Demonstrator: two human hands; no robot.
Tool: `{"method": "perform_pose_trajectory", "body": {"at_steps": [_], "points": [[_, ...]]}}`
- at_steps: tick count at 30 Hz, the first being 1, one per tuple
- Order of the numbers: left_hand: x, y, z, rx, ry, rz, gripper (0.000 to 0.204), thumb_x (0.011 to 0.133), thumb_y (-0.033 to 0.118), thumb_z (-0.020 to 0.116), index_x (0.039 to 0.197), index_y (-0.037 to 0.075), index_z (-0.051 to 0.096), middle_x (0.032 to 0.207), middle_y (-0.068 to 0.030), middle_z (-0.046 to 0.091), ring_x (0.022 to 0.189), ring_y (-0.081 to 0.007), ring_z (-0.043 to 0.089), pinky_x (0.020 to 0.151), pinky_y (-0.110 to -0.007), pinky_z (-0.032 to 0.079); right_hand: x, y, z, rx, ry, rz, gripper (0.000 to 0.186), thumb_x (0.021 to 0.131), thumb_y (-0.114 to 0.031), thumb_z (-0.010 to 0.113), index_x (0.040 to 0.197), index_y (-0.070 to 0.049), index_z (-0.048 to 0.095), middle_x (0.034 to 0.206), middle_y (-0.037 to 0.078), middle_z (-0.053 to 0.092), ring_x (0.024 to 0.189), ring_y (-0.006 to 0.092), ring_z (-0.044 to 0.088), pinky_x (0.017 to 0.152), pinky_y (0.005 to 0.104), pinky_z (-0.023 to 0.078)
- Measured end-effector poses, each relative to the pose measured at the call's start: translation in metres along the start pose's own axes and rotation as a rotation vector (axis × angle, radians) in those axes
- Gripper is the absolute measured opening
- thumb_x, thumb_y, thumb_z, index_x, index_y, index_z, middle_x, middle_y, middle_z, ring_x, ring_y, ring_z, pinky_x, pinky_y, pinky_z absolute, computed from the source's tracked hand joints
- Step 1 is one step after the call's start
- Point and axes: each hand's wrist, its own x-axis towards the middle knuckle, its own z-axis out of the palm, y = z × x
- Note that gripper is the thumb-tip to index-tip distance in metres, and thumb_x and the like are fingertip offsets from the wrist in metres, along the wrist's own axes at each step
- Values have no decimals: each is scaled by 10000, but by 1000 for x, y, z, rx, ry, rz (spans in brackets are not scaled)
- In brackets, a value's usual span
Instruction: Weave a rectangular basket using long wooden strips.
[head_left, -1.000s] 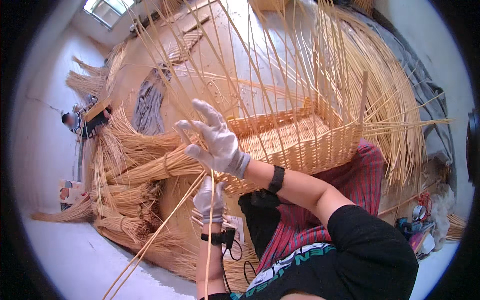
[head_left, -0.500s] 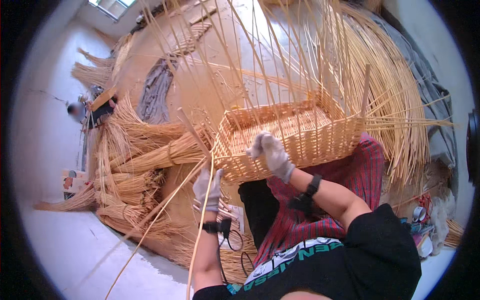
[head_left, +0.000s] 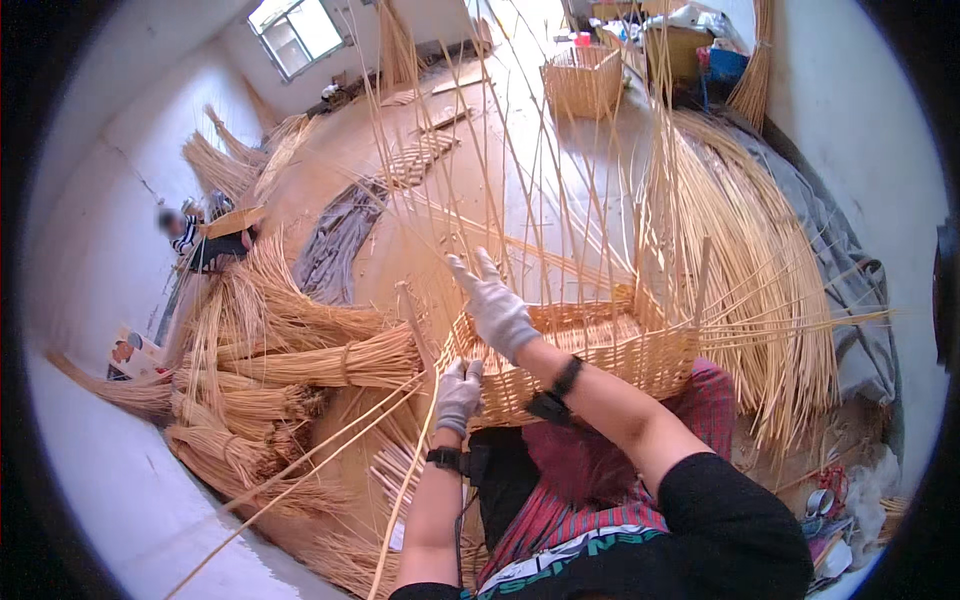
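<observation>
The wicker basket (head_left: 600, 378) looked ridged and faintly glossy; the right glove (head_left: 501, 317), matt knitted fabric; the striped lap cloth (head_left: 712, 405), woven.

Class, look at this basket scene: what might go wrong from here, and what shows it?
The raised right hand is near the upright canes, so it might snag or bend one. A long pale strand runs beside the left forearm and could tangle. Only the left hand seems to steady the basket, so it might shift.

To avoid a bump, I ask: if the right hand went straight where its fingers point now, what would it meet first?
The right hand would probably meet first the thin upright canes standing from the woven basket; depth is unclear, so it might pass between them.
</observation>
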Motion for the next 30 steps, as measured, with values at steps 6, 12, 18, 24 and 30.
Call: {"method": "perform_pose_trajectory", "body": {"at_steps": [6,12,18,24,30], "points": [[-8,4,-4,-275,-92,-44,175,967,193,667,984,48,570,849,-70,669,587,-175,683,468,-319,555,-101,42,-50,972,130,266,274,1081,-175,407,1344,-110,442,861,84,628,850,220,680,700,392,598],[10,6,13,-184,37,-73,426,815,262,845,971,68,499,743,-32,597,506,-118,560,393,-291,442,-175,43,-46,1217,386,516,160,1074,-210,458,1079,-62,520,859,67,621,859,162,673,770,344,596],[6,5,35,-112,341,-73,411,765,226,880,936,69,540,694,-65,570,709,-226,632,692,-397,534,-148,19,-79,942,107,466,71,1042,-128,539,1059,-68,574,842,39,671,816,156,690,759,328,578],[-3,24,58,254,318,424,384,893,319,725,1131,32,629,1078,-202,690,1046,-363,650,921,-427,504,-160,94,-106,718,203,913,83,947,-117,704,958,-103,623,869,11,690,754,101,649,697,257,527],[10,35,75,362,-153,23,582,952,601,505,1093,77,714,1047,-214,709,1036,-358,673,884,-446,506,-37,43,-81,131,-88,162,538,975,-145,631,1457,-90,397,1175,96,664,1065,210,657,851,387,587]]}}
